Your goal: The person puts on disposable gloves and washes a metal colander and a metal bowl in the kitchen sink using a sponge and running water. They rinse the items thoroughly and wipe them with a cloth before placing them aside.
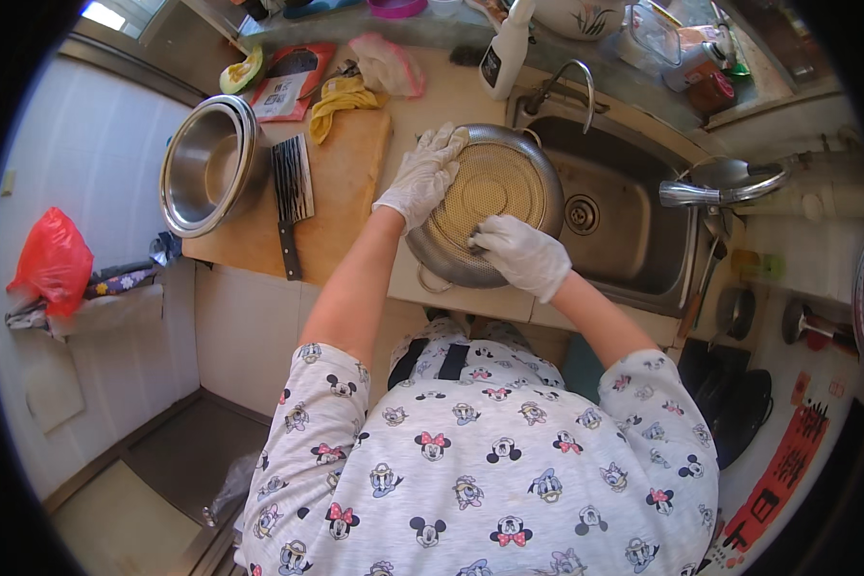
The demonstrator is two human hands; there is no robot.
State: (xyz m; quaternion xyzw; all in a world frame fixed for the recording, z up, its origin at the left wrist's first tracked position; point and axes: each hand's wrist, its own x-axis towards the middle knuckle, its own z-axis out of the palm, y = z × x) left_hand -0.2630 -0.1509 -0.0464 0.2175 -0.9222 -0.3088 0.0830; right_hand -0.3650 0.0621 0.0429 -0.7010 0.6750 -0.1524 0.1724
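Note:
A metal colander (504, 169) lies bottom up on the counter, its edge over the left rim of the sink (619, 180). Both hands wear whitish disposable gloves. My left hand (430, 173) presses on the colander's upper left side with its fingers fairly flat. Curled fingers of my right hand (522, 255) hold a small dark scrubbing pad (477, 241) against the perforated bottom, lower right of its middle. Most of the pad is hidden by the glove. One loop handle shows at the colander's lower edge and another at its upper right.
A cleaver (293, 201) and nested steel bowls (209, 165) rest on a wooden cutting board (353, 173), with a yellow cloth (342, 104) at its top edge. Behind stand a white spray bottle (506, 54) and a curved faucet (589, 93). A second faucet (720, 193) is at the sink's right.

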